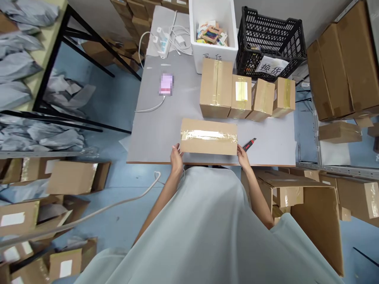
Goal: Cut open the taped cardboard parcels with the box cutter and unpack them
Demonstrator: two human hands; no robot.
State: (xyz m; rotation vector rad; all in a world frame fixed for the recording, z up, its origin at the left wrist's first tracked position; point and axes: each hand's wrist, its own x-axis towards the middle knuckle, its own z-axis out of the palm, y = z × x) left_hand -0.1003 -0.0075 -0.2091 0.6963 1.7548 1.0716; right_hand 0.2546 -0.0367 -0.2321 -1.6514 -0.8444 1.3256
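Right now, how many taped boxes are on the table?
5: one box at the near edge between both hands, and four in a row behind it. None seem hidden.

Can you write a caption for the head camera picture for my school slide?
Two bare hands, left hand and right hand, grip the ends of a flat, taped brown cardboard box on a grey table.

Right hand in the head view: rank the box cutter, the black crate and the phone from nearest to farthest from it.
From the right hand:
1. Box cutter, just beyond the hand, beside the right end of the taped box.
2. Black crate, at the table's far right edge, behind the row of boxes.
3. Phone, far left, across the table.
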